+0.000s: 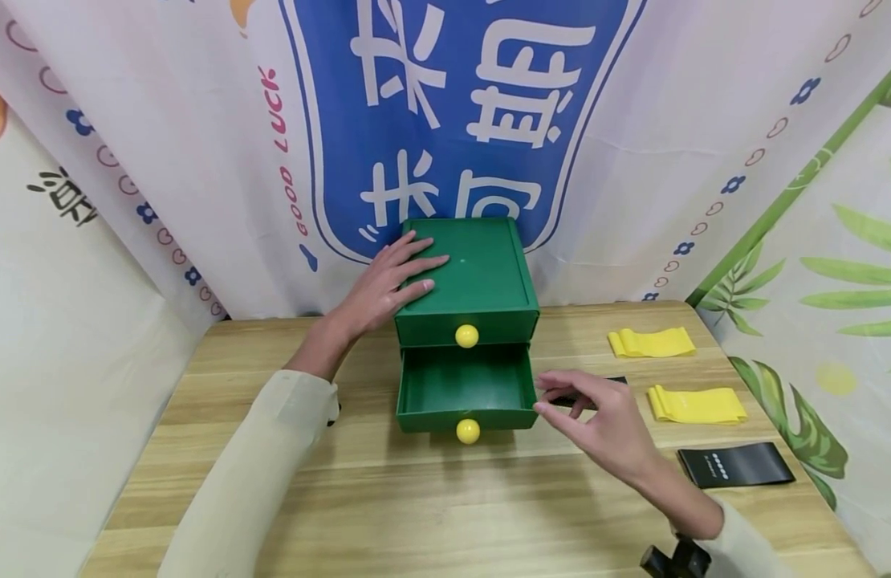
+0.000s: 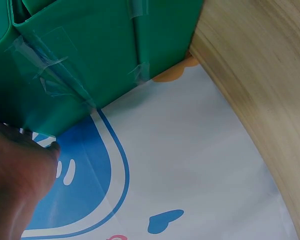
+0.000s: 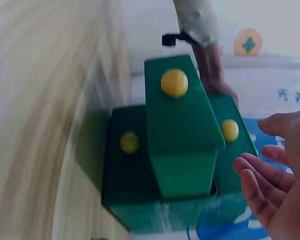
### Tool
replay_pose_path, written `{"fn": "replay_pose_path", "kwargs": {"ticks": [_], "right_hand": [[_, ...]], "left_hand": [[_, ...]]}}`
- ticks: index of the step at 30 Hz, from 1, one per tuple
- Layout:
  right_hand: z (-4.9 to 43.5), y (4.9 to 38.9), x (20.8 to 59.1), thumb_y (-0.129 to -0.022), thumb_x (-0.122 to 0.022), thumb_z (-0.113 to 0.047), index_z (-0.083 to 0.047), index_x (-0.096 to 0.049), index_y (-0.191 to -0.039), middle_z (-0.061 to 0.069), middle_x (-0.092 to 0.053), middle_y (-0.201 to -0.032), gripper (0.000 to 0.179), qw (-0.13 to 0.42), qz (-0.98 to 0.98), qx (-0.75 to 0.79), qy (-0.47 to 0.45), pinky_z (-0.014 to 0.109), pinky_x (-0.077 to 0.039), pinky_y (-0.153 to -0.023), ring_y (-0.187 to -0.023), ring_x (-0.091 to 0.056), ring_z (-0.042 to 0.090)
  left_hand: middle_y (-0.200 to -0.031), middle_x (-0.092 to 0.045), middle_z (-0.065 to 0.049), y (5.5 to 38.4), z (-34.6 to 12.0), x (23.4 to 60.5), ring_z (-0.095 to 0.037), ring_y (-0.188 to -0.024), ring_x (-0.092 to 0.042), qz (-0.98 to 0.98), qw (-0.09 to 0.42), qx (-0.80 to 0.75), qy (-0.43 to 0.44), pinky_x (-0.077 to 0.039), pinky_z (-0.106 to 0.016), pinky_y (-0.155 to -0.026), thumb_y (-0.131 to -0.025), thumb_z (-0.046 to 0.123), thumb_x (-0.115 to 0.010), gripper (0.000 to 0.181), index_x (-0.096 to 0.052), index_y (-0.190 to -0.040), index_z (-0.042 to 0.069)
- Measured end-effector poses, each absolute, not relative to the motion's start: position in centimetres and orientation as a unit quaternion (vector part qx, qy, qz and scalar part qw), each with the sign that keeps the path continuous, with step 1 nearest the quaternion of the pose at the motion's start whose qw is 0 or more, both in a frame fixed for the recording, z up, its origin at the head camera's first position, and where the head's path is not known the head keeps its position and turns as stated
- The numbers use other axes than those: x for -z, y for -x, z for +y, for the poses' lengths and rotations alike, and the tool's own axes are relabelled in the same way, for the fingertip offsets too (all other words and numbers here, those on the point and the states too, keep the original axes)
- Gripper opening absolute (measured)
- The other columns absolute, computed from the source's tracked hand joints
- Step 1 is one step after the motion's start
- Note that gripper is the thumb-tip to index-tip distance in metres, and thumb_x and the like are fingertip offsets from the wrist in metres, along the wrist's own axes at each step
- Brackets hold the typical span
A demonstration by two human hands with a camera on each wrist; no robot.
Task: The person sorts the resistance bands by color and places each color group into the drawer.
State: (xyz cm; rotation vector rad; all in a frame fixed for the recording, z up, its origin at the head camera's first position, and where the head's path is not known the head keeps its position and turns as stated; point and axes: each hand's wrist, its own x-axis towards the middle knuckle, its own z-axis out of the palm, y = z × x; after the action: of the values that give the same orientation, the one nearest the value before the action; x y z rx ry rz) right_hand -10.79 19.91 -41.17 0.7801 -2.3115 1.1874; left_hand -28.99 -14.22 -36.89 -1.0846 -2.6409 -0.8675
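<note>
A green drawer cabinet (image 1: 482,269) with yellow knobs stands against the back curtain. Its middle drawer (image 1: 460,385) is pulled out, and no object shows inside. The top drawer's knob (image 1: 467,335) and the lower knob (image 3: 129,143) sit on drawers that are pushed in. My left hand (image 1: 380,291) rests with spread fingers on the cabinet's top, at its left edge. Beside the pulled-out drawer's right front corner is my right hand (image 1: 613,424), thumb and fingers apart and loosely bent, with nothing in it. In the right wrist view its fingers (image 3: 265,182) stand beside the cabinet.
Two folded yellow bands (image 1: 651,343) and a folded black band (image 1: 736,466) lie on the wooden table (image 1: 388,514) at the right. Another black item (image 1: 615,384) is partly hidden behind my right hand. A printed curtain (image 1: 221,160) hangs behind the table.
</note>
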Motion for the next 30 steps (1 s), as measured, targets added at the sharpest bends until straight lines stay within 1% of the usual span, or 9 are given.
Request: {"fn": "replay_pose_path", "kwargs": {"ticks": [5,7,9,12,16,21,26,30], "right_hand": [[21.6,12.0,41.4,-0.084,-0.09,-0.004,-0.01,-0.077,-0.119,0.002,-0.08,-0.109,0.037,0.198,-0.863,-0.392,-0.252,0.02,-0.059,-0.065,-0.081,-0.074,0.016],[22.3,12.7,41.7,-0.084,-0.09,-0.006,-0.01,-0.078,-0.119,0.002,-0.08,-0.111,0.037,0.189,-0.871,-0.377,-0.25,0.024,-0.061,-0.068,-0.083,-0.073,0.013],[22.8,13.3,42.1,-0.084,-0.09,-0.008,-0.011,-0.078,-0.119,0.002,-0.079,-0.113,0.037,0.181,-0.878,-0.364,-0.252,0.029,-0.063,-0.073,-0.089,-0.074,0.014],[23.6,14.2,42.8,-0.084,-0.091,-0.011,-0.011,-0.079,-0.119,0.002,-0.079,-0.115,0.037,0.17,-0.886,-0.348,-0.256,0.039,-0.065,-0.079,-0.1,-0.075,0.018],[24.5,15.4,43.7,-0.085,-0.09,-0.016,-0.01,-0.079,-0.119,0.005,-0.078,-0.119,0.036,0.143,-0.893,-0.34,-0.259,0.047,-0.064,-0.083,-0.107,-0.074,0.024],[25.4,16.8,45.0,-0.086,-0.09,-0.02,-0.008,-0.077,-0.122,0.008,-0.076,-0.123,0.04,0.108,-0.898,-0.335,-0.264,0.051,-0.062,-0.089,-0.115,-0.071,0.029],[26.2,17.8,46.3,-0.084,-0.092,-0.022,-0.003,-0.074,-0.126,0.012,-0.074,-0.127,0.05,0.082,-0.902,-0.329,-0.267,0.054,-0.061,-0.092,-0.118,-0.069,0.033],[26.6,18.4,47.2,-0.085,-0.091,-0.025,-0.002,-0.072,-0.13,0.015,-0.072,-0.13,0.055,0.06,-0.907,-0.323,-0.263,0.058,-0.058,-0.096,-0.121,-0.067,0.036]], "left_hand": [[-0.172,-0.035,-0.007,29.0,-14.3,36.9,-0.026,-0.165,-0.008,-0.884,0.075,0.289,0.361,-0.005,-0.061,-0.13,-0.109,0.04,-0.05,0.051,-0.055,-0.157,0.025],[-0.172,-0.035,-0.006,28.9,-14.3,36.9,-0.025,-0.165,-0.008,-0.884,0.075,0.29,0.36,-0.005,-0.061,-0.13,-0.109,0.04,-0.05,0.051,-0.055,-0.157,0.025],[-0.172,-0.035,-0.006,29.0,-14.3,36.9,-0.025,-0.165,-0.007,-0.885,0.075,0.289,0.359,-0.004,-0.061,-0.13,-0.108,0.04,-0.051,0.051,-0.055,-0.157,0.025],[-0.172,-0.035,-0.006,29.0,-14.3,36.9,-0.025,-0.165,-0.007,-0.886,0.075,0.287,0.358,-0.004,-0.061,-0.131,-0.108,0.041,-0.05,0.051,-0.055,-0.157,0.026],[-0.172,-0.035,-0.006,29.1,-14.2,36.9,-0.024,-0.165,-0.007,-0.886,0.077,0.285,0.358,-0.005,-0.061,-0.13,-0.109,0.041,-0.05,0.051,-0.055,-0.157,0.026],[-0.172,-0.034,-0.006,29.1,-14.1,36.9,-0.025,-0.165,-0.007,-0.885,0.075,0.285,0.36,-0.005,-0.061,-0.13,-0.108,0.04,-0.051,0.051,-0.055,-0.157,0.025],[-0.172,-0.035,-0.007,28.9,-14.1,36.8,-0.026,-0.165,-0.007,-0.886,0.076,0.287,0.357,-0.005,-0.061,-0.13,-0.108,0.04,-0.051,0.051,-0.056,-0.156,0.025],[-0.172,-0.035,-0.006,28.9,-14.2,36.8,-0.025,-0.165,-0.007,-0.886,0.076,0.287,0.356,-0.005,-0.061,-0.13,-0.108,0.041,-0.05,0.051,-0.056,-0.156,0.025]]}}
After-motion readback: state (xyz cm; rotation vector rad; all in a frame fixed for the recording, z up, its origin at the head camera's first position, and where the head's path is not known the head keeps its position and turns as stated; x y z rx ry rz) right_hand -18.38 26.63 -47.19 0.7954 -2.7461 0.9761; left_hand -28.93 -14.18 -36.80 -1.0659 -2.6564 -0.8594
